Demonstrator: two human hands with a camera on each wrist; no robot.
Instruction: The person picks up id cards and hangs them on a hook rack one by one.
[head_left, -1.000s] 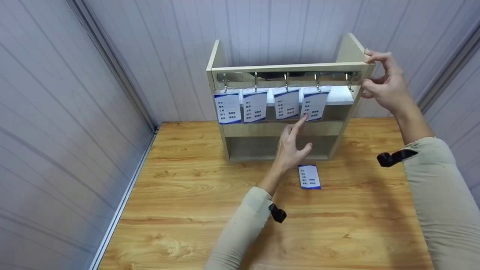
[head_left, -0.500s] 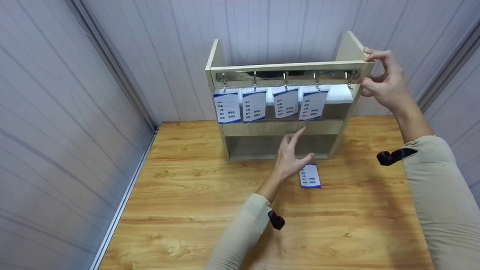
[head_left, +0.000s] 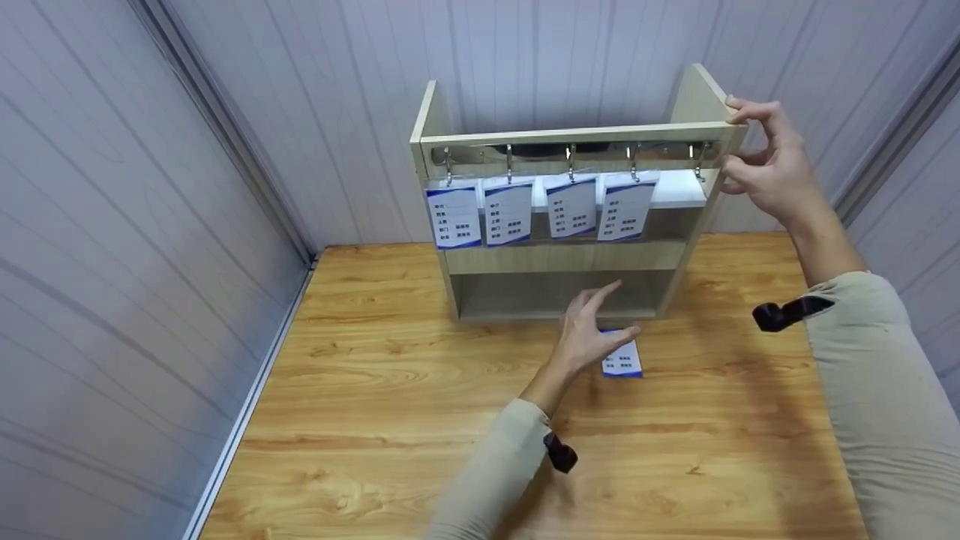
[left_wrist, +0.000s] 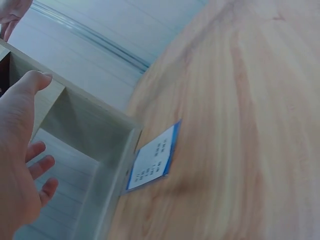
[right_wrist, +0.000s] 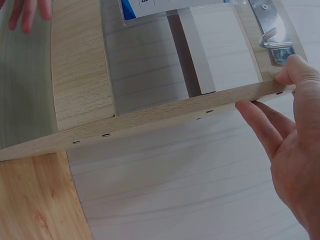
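The shelf [head_left: 570,255] is gripped at its top corner by the right hand [head_left: 765,169], while spread fingers of the left hand [head_left: 589,334] are held over a card [head_left: 622,362].

Card [head_left: 622,361] on table [head_left: 375,420], before shelf [head_left: 559,259]

A wooden table [head_left: 390,420] with a warm, knotted grain fills a narrow corner, closed in on three sides by pale grey panelled walls [head_left: 135,225] with vertical seams. A metal strip [head_left: 240,427] runs along the foot of the left-hand wall where it meets the tabletop, and even, soft light falls across the scene.
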